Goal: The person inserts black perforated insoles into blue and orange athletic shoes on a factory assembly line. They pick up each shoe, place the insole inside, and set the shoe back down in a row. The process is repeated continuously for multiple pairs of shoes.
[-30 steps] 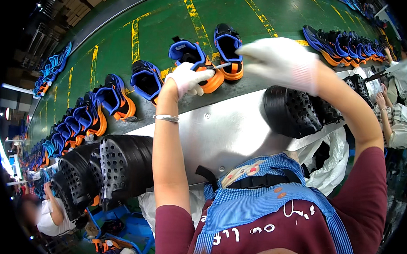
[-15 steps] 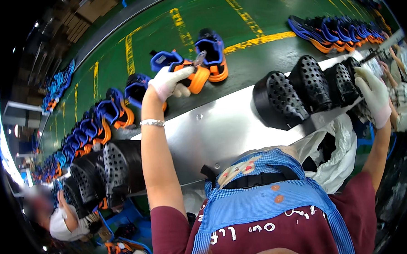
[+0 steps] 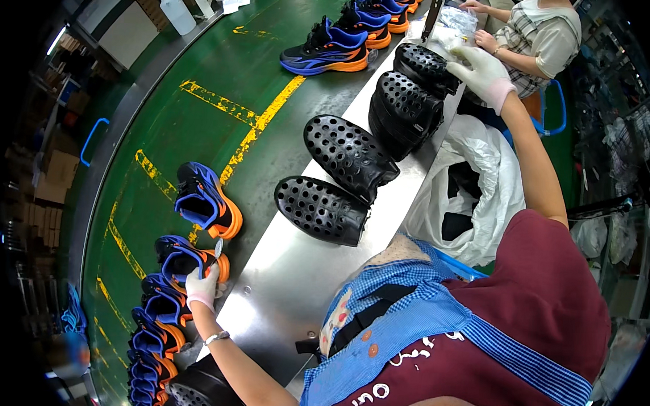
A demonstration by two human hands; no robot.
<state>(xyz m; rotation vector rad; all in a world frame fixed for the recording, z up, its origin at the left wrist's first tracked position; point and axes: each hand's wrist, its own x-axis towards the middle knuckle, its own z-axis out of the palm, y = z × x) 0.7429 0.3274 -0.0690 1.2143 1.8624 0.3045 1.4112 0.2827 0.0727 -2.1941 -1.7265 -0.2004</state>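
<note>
My left hand (image 3: 201, 288), in a white glove, is closed on the orange-soled heel of a blue and black sports shoe (image 3: 179, 260) standing on the green belt. A thin grey piece (image 3: 218, 248) stands up by that heel; its kind is unclear. Farther up, my gloved right hand (image 3: 484, 73) has its fingers and thumb at the end of a black perforated shoe insert (image 3: 422, 65). That insert sits at the far end of the steel ledge. Nearer lie a stacked insert (image 3: 405, 112) and two flat ones, a middle insert (image 3: 349, 155) and a near insert (image 3: 320, 208).
Sports shoes (image 3: 152, 340) line the green belt (image 3: 197, 132) at lower left, and more shoes (image 3: 328, 47) stand at the far end. A white bag (image 3: 486, 174) with black pieces inside hangs beside the steel ledge (image 3: 293, 274). A co-worker (image 3: 539, 38) sits at far right.
The view has turned. My left hand and its shoe have moved away from the ledge's middle to the row of shoes on the belt. My right hand stays by the far inserts.
</note>
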